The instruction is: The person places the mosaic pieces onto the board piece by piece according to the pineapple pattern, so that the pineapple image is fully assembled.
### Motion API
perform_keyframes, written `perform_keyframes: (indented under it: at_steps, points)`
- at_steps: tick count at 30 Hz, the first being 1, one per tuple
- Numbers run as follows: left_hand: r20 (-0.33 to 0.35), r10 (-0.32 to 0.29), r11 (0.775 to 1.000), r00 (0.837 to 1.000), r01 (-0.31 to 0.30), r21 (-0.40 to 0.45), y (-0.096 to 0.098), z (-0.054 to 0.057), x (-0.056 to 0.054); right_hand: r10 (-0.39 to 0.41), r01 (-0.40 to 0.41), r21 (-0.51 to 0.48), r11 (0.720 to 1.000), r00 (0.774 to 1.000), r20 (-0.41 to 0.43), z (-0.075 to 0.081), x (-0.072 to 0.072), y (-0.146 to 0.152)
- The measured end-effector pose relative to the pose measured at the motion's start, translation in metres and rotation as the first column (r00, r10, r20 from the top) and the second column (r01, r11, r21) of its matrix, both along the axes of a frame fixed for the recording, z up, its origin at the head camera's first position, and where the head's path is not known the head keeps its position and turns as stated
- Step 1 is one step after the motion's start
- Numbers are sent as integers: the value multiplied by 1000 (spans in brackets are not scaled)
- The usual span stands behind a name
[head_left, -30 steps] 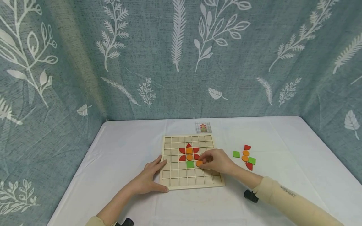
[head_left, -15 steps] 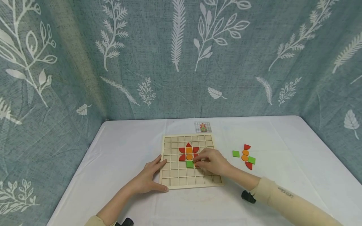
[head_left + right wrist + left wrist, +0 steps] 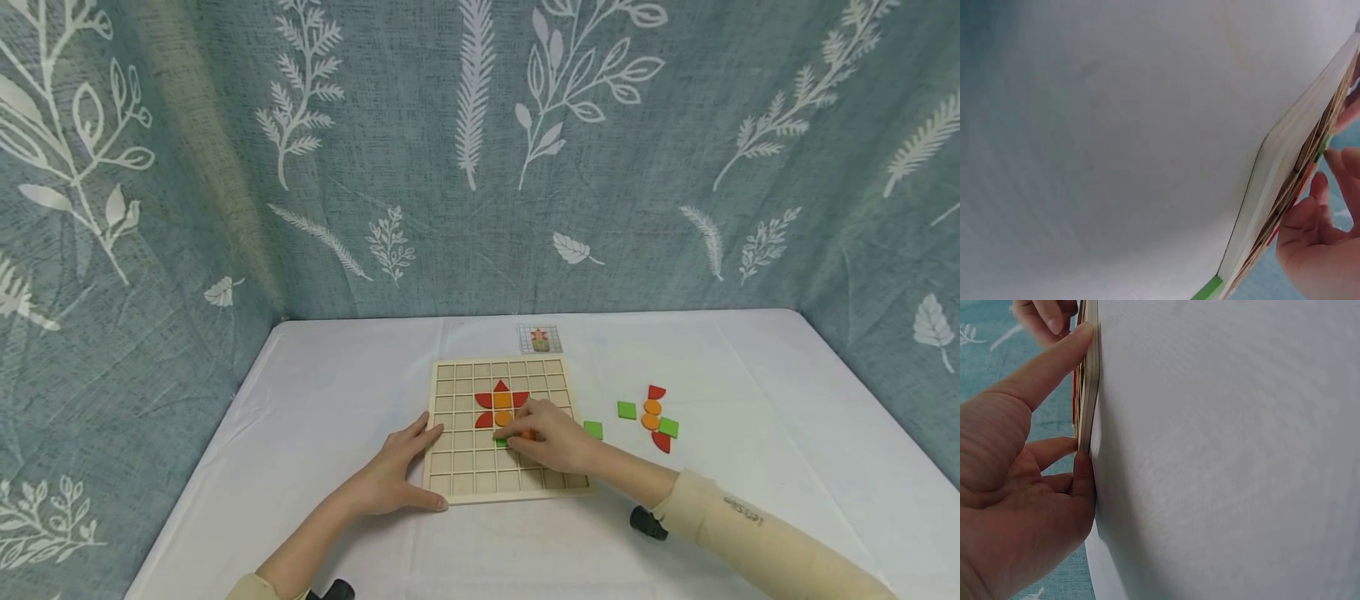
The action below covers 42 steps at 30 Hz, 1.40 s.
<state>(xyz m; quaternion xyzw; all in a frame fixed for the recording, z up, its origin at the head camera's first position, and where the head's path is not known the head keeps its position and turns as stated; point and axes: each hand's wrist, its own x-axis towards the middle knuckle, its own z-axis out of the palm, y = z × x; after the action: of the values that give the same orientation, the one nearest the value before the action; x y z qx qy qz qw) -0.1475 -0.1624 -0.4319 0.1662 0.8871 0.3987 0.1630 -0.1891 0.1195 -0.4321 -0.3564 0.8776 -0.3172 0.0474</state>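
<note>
A wooden grid board (image 3: pixel 457 483) lies on the table with a flower-like pattern of red, orange and green tiles in its cells. My left hand (image 3: pixel 392 473) rests on its left edge, fingers spread and thumb at the near corner; the left wrist view shows the thumb (image 3: pixel 1054 365) against the rim. Over the board, my right hand (image 3: pixel 551 435) touches a green square tile (image 3: pixel 502 443) with its index fingertip. An orange round tile (image 3: pixel 528 435) shows partly beneath that hand. In the right wrist view the index finger (image 3: pixel 1341 178) meets the green tile's edge.
Right of the board lie a green square tile (image 3: pixel 592 430) and another green one (image 3: pixel 627 410). Farther right is a loose group with orange round tiles (image 3: pixel 652 407) and red tiles (image 3: pixel 657 392). A small pattern card (image 3: pixel 539 338) lies behind the board. A patterned curtain (image 3: pixel 420 275) borders the table.
My right hand has moved left from the orange round tile, which lies right of the green square in the pattern. A green tile beside the board has come into view. My left hand stays put.
</note>
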Motion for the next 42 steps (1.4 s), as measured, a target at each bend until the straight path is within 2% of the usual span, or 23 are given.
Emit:
perform_keyframes:
  at_steps: [3, 6, 10, 13, 19, 22, 25, 31, 42]
  points:
    - [-1, 3, 1000, 1000, -3, -1, 0, 0, 0, -21, 24, -53, 998, 998, 59, 1, -1, 5]
    - [0, 5, 1000, 1000, -5, 0, 0, 0, 0, -87, 102, -106, 989, 986, 139, 4, -2, 14]
    - [-2, 2, 1000, 1000, -2, -1, 0, -1, 0, -212, 243, -108, 964, 948, 237, 6, -3, 33]
    - [-2, 2, 1000, 1000, -2, -5, -1, 0, 0, -290, 330, -97, 939, 911, 295, 4, -2, 50]
    - [2, 6, 1000, 1000, -6, -4, -1, -1, 1, -418, 460, -64, 886, 849, 323, 2, -2, 86]
    - [7, 5, 1000, 1000, -5, 1, -1, -2, 1, -458, 497, -57, 866, 834, 308, 4, -2, 104]
    - [13, 6, 1000, 1000, -6, 3, -1, -2, 2, -502, 537, -35, 843, 807, 311, 6, -3, 118]
    - [18, 10, 1000, 1000, -10, 0, 0, -2, 3, -549, 573, 30, 819, 766, 334, 7, -7, 136]
    - [6, 11, 1000, 1000, -11, 1, 2, -1, 2, -567, 558, 114, 822, 785, 251, 4, -7, 142]
